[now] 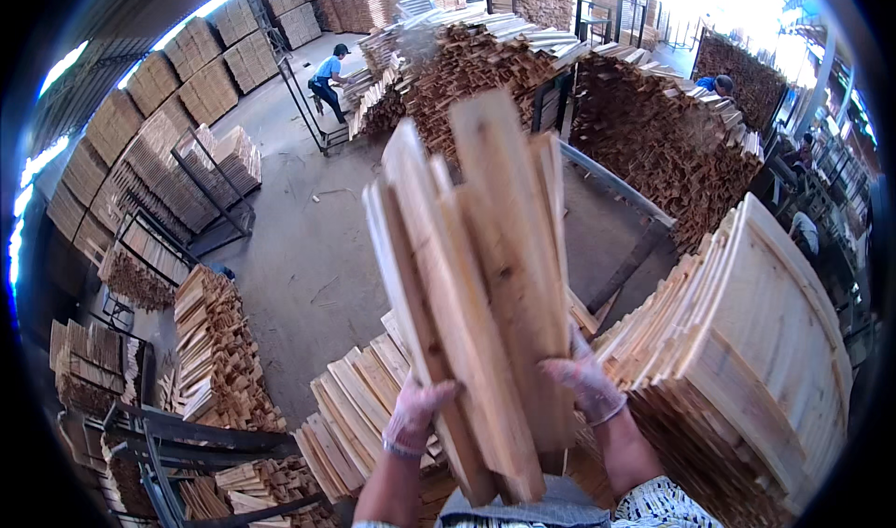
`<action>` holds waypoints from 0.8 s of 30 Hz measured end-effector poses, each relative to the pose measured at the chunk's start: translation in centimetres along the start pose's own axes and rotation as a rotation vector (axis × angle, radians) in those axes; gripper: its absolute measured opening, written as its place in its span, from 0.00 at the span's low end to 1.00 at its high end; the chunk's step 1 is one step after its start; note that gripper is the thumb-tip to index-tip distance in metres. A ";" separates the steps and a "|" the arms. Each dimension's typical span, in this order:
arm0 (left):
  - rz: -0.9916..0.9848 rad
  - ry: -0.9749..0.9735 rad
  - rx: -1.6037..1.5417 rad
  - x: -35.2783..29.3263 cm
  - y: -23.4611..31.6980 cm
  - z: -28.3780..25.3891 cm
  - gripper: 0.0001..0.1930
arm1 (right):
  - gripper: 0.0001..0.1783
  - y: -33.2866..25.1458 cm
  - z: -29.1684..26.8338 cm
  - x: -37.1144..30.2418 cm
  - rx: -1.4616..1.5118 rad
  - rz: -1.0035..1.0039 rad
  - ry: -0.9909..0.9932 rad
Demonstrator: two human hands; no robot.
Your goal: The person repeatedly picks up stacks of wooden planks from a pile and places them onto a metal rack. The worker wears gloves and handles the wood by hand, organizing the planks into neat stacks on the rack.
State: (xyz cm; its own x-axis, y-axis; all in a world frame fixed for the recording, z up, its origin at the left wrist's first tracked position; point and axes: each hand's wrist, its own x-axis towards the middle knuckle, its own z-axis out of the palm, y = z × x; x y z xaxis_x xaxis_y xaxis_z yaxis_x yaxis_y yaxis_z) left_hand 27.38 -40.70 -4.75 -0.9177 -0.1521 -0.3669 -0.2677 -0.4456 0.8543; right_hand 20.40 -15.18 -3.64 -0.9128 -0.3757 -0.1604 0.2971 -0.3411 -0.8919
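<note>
A bundle of several thin wooden slats (476, 276) is held up in front of me, fanning out toward the top. My left hand (415, 418), in a thin glove, grips the bundle's lower left edge. My gloved right hand (583, 383) clasps its lower right side. Below the bundle lies a low stack of similar slats (359, 407). A tall, neat stack of slats (747, 360) stands just to the right of my right hand.
Large heaps of wood offcuts (653, 145) rise beyond a metal rail. Racks and stacks of boards (168, 173) line the left. A loose slat pile (219, 360) sits at lower left. A person in blue (329, 78) bends over at the back; another person (721, 84) stands far right.
</note>
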 end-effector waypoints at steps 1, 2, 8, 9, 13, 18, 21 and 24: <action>-0.017 -0.056 0.109 0.3 0.8 0.4 0.29 | 0.55 -2.0 -0.2 -1.8 -0.019 0.001 0.071; -0.054 -0.022 -0.148 -0.2 1.3 2.5 0.27 | 0.53 -4.1 -0.5 -3.7 -0.037 0.002 0.140; 0.018 -0.543 -0.107 -3.4 8.0 18.2 0.30 | 0.26 -15.6 -6.9 -15.0 -0.290 -0.397 0.612; 0.044 -0.642 -0.145 -3.9 7.8 20.4 0.31 | 0.23 -17.3 -8.4 -17.2 -0.341 -0.459 0.666; 0.010 -0.873 -0.232 -7.9 6.8 28.7 0.33 | 0.30 -24.7 -8.0 -24.3 -0.379 -0.461 0.741; -0.137 -0.932 -0.092 -12.5 -2.2 38.9 0.37 | 0.35 -26.8 -10.8 -35.2 -0.328 -0.463 0.842; -0.342 -1.032 -0.094 -17.3 -3.2 43.4 0.41 | 0.39 -28.3 -9.8 -39.8 -0.293 -0.400 0.828; -0.501 -1.084 -0.053 -20.8 -6.4 47.9 0.44 | 0.40 -28.6 -12.4 -45.7 -0.333 -0.351 0.910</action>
State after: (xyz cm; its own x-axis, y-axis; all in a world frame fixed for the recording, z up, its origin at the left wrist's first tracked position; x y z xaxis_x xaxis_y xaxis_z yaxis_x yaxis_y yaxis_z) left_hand 34.16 7.62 15.09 -0.4910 0.8612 -0.1316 -0.6775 -0.2825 0.6791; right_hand 50.12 22.43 23.95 -0.8411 0.5408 -0.0046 0.0068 0.0020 -1.0000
